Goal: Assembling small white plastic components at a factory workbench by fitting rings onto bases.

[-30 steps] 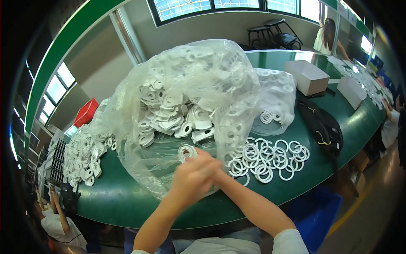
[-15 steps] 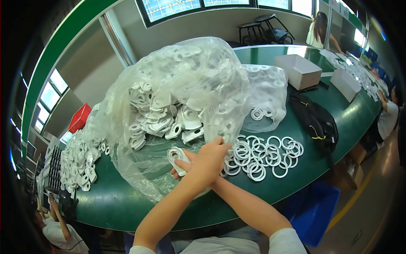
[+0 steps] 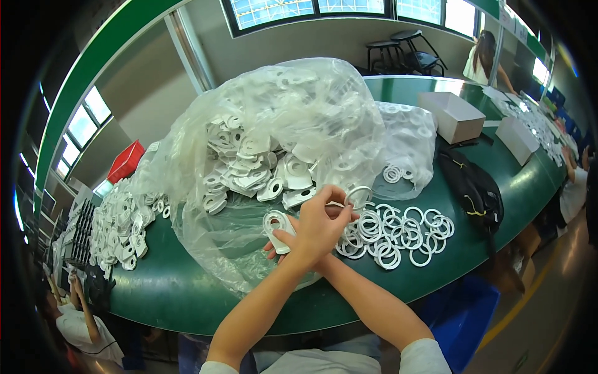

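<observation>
My forearms cross, the left over the right. My left hand (image 3: 321, 224) pinches a white ring (image 3: 349, 198) between thumb and fingertips, above the right side of the big bag. Beneath it and further left, my right hand (image 3: 285, 239) is closed on a white plastic part (image 3: 275, 220) with a round hole near its upper end; my left wrist hides some of that hand. Loose white rings (image 3: 398, 234) lie in a heap on the green table, just right of my left hand. Behind both hands, a large clear plastic bag (image 3: 299, 87) lies open, showing many similar white parts (image 3: 249, 162).
Left of the bag is a pile of white parts (image 3: 121, 224), with a red bin (image 3: 126, 161) behind. A smaller bag (image 3: 408, 137) of rings, a white box (image 3: 451, 115) and a black bag (image 3: 470, 187) stand right. Below the table edge is a blue bin (image 3: 461, 318). Other people work nearby.
My left hand has risen from beside the heap and now shows a ring in its fingertips. The right hand keeps the white part. The whole view has shifted slightly.
</observation>
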A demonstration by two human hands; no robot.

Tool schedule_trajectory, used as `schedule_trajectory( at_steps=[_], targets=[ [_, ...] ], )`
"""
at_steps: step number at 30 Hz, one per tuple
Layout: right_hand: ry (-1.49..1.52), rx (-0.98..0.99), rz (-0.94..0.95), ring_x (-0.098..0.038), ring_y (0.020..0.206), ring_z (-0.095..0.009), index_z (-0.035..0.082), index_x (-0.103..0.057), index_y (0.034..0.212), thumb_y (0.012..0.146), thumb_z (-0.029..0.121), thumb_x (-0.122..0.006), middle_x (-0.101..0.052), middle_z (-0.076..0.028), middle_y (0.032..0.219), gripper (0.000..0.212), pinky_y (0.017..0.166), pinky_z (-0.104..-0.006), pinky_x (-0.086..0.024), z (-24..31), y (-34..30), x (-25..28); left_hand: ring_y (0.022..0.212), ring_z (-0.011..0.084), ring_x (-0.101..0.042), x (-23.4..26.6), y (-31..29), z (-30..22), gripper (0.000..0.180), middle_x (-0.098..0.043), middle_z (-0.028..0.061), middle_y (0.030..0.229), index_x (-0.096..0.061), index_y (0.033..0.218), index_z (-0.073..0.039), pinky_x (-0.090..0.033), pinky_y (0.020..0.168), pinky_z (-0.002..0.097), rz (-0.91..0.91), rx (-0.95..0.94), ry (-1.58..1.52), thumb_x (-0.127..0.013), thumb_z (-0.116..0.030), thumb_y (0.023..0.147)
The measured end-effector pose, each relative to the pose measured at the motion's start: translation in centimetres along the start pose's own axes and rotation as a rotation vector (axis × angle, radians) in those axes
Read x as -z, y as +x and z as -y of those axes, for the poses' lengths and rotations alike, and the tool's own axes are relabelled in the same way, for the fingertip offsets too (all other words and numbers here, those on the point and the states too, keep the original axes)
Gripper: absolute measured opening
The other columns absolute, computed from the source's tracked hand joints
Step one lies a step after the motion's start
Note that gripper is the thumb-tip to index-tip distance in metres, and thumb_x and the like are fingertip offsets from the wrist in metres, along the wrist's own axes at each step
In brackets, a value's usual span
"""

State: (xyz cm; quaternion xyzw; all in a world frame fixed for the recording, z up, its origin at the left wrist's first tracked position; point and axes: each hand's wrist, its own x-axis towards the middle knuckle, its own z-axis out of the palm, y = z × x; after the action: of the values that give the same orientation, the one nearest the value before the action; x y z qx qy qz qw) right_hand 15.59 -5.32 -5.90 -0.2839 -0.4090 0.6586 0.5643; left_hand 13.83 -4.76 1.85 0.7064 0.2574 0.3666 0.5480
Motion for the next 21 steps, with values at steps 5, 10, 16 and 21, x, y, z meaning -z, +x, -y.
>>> schedule_trajectory(
  at_steps=[5,10,16,21],
  targets=[
    [-0.522,0.097,-0.128,-0.066,0.071,-0.020,0.004,-0.043,0.120,0.093,0.015,-0.049,-0.064,-0.015,0.093,0.030,0.048,-0.0270,-0.049,1.0,-1.0,0.3,0.072,0.0203,-0.068,3.8,-1.6,-2.4,0.023,-0.057,0.0085,0.090,-0.055,0.111,0.001,-0.057,0.061,0.0276,-0.123,0.033,-0.152,-0.052,0.002,0.088],
    [-0.022,-0.053,-0.111,-0.068,0.070,-0.023,0.004,-0.043,0.121,0.093,0.013,-0.048,-0.065,-0.015,0.094,0.029,0.041,-0.0251,-0.047,2.6,-0.6,-0.7,0.061,0.0129,-0.064,14.2,-4.8,-0.5,0.016,-0.061,0.0053,0.068,-0.059,0.104,-0.001,-0.052,0.048,0.0227,-0.292,0.085,0.098,-0.056,-0.005,0.089],
    [-0.021,-0.087,-0.136,-0.068,0.073,-0.024,0.004,-0.040,0.122,0.094,0.010,-0.047,-0.064,-0.017,0.097,0.030,0.041,-0.0245,-0.046,2.8,-0.3,-1.0,0.069,0.0270,-0.063,18.3,-8.7,3.5,0.016,-0.064,0.0094,0.073,-0.065,0.093,-0.002,-0.050,0.064,0.0343,-0.217,0.214,0.915,-0.064,-0.007,0.077],
    [-0.070,-0.102,-0.179,-0.068,0.077,-0.026,0.003,-0.040,0.123,0.095,0.011,-0.047,-0.064,-0.017,0.100,0.030,0.043,-0.0251,-0.048,2.9,-0.4,-0.7,0.093,0.0267,-0.058,17.4,-7.7,2.0,0.019,-0.062,0.0074,0.093,-0.070,0.093,-0.010,-0.047,0.078,0.0381,-0.029,-0.097,1.081,-0.065,-0.010,0.075]
  ],
)
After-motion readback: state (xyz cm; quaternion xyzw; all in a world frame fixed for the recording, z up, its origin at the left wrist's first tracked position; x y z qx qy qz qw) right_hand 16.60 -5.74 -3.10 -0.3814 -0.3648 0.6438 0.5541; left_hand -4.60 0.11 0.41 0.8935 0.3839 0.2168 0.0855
